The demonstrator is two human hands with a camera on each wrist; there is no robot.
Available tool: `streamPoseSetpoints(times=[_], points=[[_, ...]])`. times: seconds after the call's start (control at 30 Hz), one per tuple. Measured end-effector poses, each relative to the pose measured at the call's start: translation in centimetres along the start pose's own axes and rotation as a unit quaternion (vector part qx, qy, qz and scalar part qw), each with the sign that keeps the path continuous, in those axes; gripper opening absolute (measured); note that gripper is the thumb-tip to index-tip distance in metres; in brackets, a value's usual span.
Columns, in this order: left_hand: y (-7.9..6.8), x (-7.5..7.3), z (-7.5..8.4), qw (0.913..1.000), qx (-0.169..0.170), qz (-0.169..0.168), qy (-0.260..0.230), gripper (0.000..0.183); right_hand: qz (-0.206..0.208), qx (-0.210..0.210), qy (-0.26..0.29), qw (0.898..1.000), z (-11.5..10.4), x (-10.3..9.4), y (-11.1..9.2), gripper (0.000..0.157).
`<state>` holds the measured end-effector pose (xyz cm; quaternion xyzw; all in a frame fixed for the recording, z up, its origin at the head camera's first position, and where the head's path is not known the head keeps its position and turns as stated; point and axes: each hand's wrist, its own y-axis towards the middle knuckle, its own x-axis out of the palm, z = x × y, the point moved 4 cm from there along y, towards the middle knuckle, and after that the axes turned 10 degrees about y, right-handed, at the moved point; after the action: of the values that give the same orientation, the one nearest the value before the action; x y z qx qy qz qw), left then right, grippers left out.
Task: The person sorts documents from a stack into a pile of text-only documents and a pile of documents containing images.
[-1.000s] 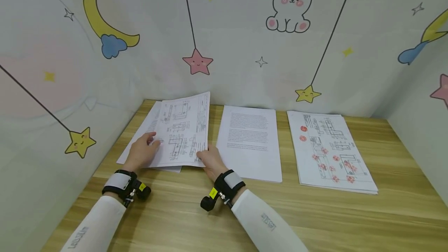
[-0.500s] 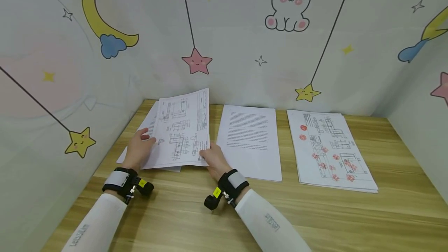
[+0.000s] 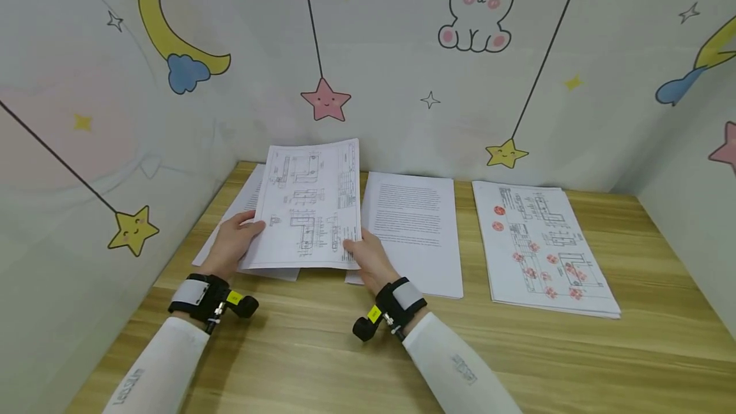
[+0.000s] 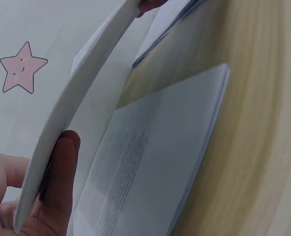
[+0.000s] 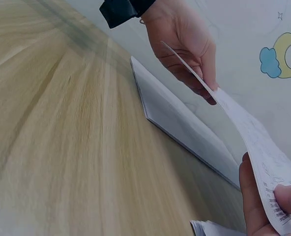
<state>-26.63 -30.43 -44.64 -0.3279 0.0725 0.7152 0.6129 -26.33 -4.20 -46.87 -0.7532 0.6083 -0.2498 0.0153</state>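
A white sheet printed with technical line drawings [image 3: 307, 200] is held up off the table, tilted, between both hands. My left hand [image 3: 229, 243] pinches its left side, thumb on the printed face and fingers behind, as the left wrist view shows with the sheet edge-on [image 4: 69, 98]. At the lower right corner, my right hand [image 3: 372, 259] pinches the paper, its thumb on top and fingers beneath in the right wrist view. Whether it is one sheet or a few together, I cannot tell. Below it lies a pile of text pages [image 3: 238, 200], mostly covered.
A middle stack of text pages [image 3: 411, 229] lies just right of the held sheet. Farther right is a stack of drawings with red stamp marks [image 3: 549, 248]. All rest on a wooden table [image 3: 299, 350], bounded by a cartoon-printed wall cloth [image 3: 397, 133] behind and at the sides.
The drawing sheet has lifted and shifted right, off the left pile and slightly over the middle stack's edge. My right hand moved right with it; the left hand's fingers have closed on the sheet's edge.
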Motion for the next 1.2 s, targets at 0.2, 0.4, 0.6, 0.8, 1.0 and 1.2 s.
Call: streamPoseSetpoints(times=[0.2, 0.4, 0.6, 0.8, 1.0, 1.2], points=[[-1.1, 1.4, 1.8, 0.9982, 0.042, -0.038, -0.02, 0.059, 0.025, -0.014, -0.043, 0.999, -1.2, -2.2, -0.8, 0.035], [-1.8, 2.9, 3.4, 0.994, 0.092, -0.058, -0.013, 0.052, 0.04, -0.03, -0.074, 0.996, -2.6, -4.7, -1.9, 0.031], [-2.4, 4.9, 4.9, 0.9919, 0.114, -0.055, -0.008, 0.044, 0.055, -0.045, -0.097, 0.993, -3.8, -7.1, -3.0, 0.031], [-2.6, 7.1, 6.2, 0.9908, 0.124, -0.051, -0.013, 0.039, 0.087, -0.051, -0.126, 0.987, -4.7, -9.7, -3.9, 0.032], [-2.8, 9.7, 7.4, 0.9879, 0.133, -0.067, -0.044, 0.037, 0.113, -0.057, -0.151, 0.98, -5.5, -12.0, -5.0, 0.035], [-3.2, 12.6, 9.0, 0.9846, 0.139, -0.08, -0.069, 0.034, 0.137, -0.05, -0.162, 0.976, -6.2, -14.5, -6.2, 0.042]])
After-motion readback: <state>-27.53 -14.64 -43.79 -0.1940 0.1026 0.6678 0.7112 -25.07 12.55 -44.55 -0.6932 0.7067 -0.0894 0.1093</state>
